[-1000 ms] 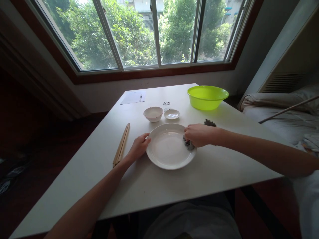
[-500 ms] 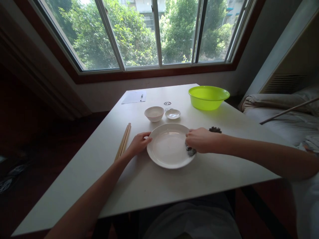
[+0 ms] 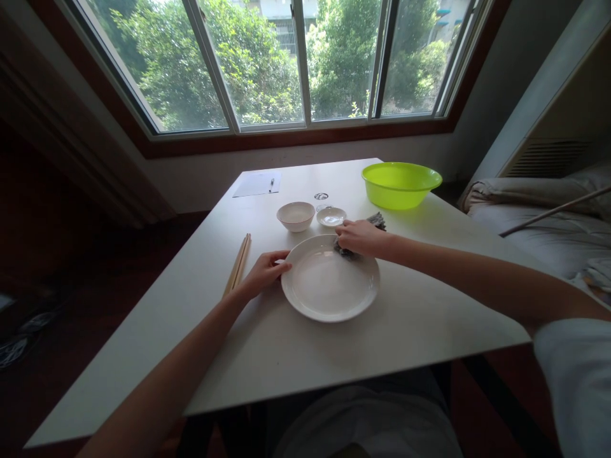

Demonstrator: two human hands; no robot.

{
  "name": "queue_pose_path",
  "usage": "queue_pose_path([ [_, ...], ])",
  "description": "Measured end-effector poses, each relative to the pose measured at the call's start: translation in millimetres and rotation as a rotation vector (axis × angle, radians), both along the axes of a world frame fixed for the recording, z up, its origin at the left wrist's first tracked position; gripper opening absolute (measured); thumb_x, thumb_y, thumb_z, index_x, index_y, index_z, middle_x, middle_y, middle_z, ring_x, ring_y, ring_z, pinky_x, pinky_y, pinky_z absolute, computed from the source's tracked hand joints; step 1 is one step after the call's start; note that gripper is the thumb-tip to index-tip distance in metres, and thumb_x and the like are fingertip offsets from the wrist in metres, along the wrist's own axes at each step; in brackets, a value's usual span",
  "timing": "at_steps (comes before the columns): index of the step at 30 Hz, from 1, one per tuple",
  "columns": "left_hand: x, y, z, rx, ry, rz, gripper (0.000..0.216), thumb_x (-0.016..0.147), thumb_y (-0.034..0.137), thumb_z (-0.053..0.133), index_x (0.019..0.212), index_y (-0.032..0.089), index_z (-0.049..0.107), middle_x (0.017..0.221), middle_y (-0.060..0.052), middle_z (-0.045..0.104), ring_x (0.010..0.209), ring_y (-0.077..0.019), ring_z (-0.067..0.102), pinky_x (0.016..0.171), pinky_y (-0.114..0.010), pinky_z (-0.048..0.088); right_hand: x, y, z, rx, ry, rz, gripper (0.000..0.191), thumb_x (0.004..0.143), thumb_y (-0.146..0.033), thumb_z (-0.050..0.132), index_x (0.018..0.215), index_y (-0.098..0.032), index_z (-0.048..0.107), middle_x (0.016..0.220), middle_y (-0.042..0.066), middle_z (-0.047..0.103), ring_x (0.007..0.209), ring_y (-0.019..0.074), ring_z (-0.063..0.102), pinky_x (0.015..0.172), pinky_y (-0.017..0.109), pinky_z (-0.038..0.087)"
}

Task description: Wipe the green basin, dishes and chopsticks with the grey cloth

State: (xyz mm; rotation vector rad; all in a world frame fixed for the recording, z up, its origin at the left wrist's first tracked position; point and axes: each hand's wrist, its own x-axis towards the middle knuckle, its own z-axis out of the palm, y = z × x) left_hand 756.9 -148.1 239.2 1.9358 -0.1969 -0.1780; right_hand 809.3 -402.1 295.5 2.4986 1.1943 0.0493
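Note:
A large white plate [image 3: 329,283] lies flat on the white table [image 3: 286,356] in front of me. My left hand [image 3: 267,270] grips the plate's left rim, thumb on top and fingers at the outer edge. Bunched under my right hand [image 3: 363,237] is a grey patterned cloth [image 3: 344,249], pressed on the plate's far right rim. One end of the cloth sticks out behind the hand; the rest is hidden by the fingers.
Beyond the plate stand a bowl [image 3: 296,217] and a small saucer [image 3: 331,217]. Wooden chopsticks [image 3: 237,264] lie left of the plate. A lime-green basin [image 3: 401,187] sits at the back right. Paper [image 3: 255,184] with a pen [image 3: 272,185] lies at the back left.
My right hand has moved with the cloth from the plate's right side up and left to its far rim. My left hand has stayed at the left rim.

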Motion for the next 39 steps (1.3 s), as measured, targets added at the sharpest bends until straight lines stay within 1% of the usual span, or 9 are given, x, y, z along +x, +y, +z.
queue_pose_path([
  [6, 2, 2, -4.4, -0.013, 0.001, -0.014, 0.057, 0.068, 0.036, 0.064, 0.119, 0.009, 0.063, 0.095, -0.012, 0.072, 0.075, -0.0218, 0.064, 0.063, -0.03, 0.05, 17, 16, -5.3, -0.006, -0.036, 0.167, 0.025, 0.088, -0.009, 0.044, 0.093, -0.01, 0.069, 0.105, 0.016, 0.059, 0.094, 0.0251, 0.055, 0.068, 0.032, 0.043],
  [13, 5, 6, -10.4, 0.047, -0.018, -0.016, 0.058, 0.073, 0.038, 0.06, 0.125, 0.011, 0.059, 0.094, -0.009, 0.072, 0.068, -0.0194, 0.063, 0.057, -0.027, 0.048, 23, 34, -14.3, 0.124, 0.002, 0.32, 0.028, 0.093, -0.016, 0.041, 0.099, -0.016, 0.068, 0.11, 0.012, 0.057, 0.094, 0.0215, 0.053, 0.073, 0.031, 0.04],
  [18, 7, 5, -12.1, 0.094, -0.086, -0.017, 0.054, 0.074, 0.036, 0.06, 0.122, 0.012, 0.062, 0.103, -0.009, 0.071, 0.082, -0.0238, 0.065, 0.064, -0.028, 0.05, 23, 44, -20.0, 0.178, 0.024, 0.375, 0.027, 0.093, -0.021, 0.043, 0.101, -0.02, 0.068, 0.11, 0.009, 0.058, 0.096, 0.022, 0.051, 0.068, 0.029, 0.036],
  [20, 7, 4, -12.3, 0.107, -0.109, -0.014, 0.053, 0.073, 0.035, 0.059, 0.121, 0.012, 0.062, 0.105, -0.009, 0.07, 0.087, -0.0256, 0.064, 0.067, -0.029, 0.05, 22, 43, -19.8, 0.175, 0.016, 0.367, 0.027, 0.093, -0.021, 0.042, 0.101, -0.02, 0.068, 0.111, 0.009, 0.058, 0.096, 0.0223, 0.05, 0.067, 0.03, 0.035],
  [23, 5, 3, -12.3, 0.097, -0.105, -0.016, 0.054, 0.073, 0.035, 0.059, 0.122, 0.011, 0.061, 0.106, -0.01, 0.07, 0.088, -0.0262, 0.064, 0.068, -0.03, 0.051, 21, 35, -16.3, 0.15, 0.025, 0.315, 0.03, 0.094, -0.018, 0.04, 0.103, -0.021, 0.068, 0.112, 0.01, 0.058, 0.095, 0.0223, 0.05, 0.069, 0.03, 0.035],
  [27, 3, 2, -11.1, 0.072, -0.078, -0.011, 0.055, 0.072, 0.035, 0.059, 0.122, 0.011, 0.061, 0.108, -0.011, 0.07, 0.09, -0.0266, 0.064, 0.069, -0.031, 0.051, 19, 12, -8.0, 0.155, 0.087, 0.173, 0.029, 0.089, -0.017, 0.044, 0.101, -0.022, 0.07, 0.109, 0.009, 0.062, 0.095, 0.0234, 0.051, 0.065, 0.028, 0.034],
  [32, 0, -1, -8.6, 0.032, -0.042, 0.006, 0.056, 0.071, 0.033, 0.059, 0.121, 0.01, 0.061, 0.11, -0.013, 0.068, 0.091, -0.0269, 0.064, 0.07, -0.033, 0.051, 11, -16, 0.1, 0.158, 0.174, 0.013, 0.031, 0.082, -0.012, 0.051, 0.099, -0.026, 0.071, 0.113, 0.004, 0.063, 0.097, 0.0192, 0.057, 0.057, 0.023, 0.031],
  [35, -1, -3, -7.2, 0.023, -0.038, -0.001, 0.056, 0.07, 0.032, 0.059, 0.121, 0.009, 0.062, 0.108, -0.013, 0.069, 0.09, -0.0272, 0.063, 0.07, -0.033, 0.051, 5, -19, 0.0, 0.127, 0.137, 0.012, 0.03, 0.084, -0.012, 0.049, 0.1, -0.024, 0.071, 0.109, 0.006, 0.065, 0.092, 0.0182, 0.06, 0.057, 0.022, 0.032],
  [39, -2, -5, -5.5, 0.017, -0.03, 0.003, 0.057, 0.068, 0.033, 0.06, 0.12, 0.008, 0.062, 0.105, -0.013, 0.07, 0.086, -0.0265, 0.064, 0.067, -0.032, 0.05, 6, -13, -4.8, 0.072, 0.057, 0.106, 0.031, 0.085, -0.007, 0.047, 0.1, -0.019, 0.071, 0.103, 0.009, 0.066, 0.083, 0.0163, 0.062, 0.059, 0.023, 0.035],
])
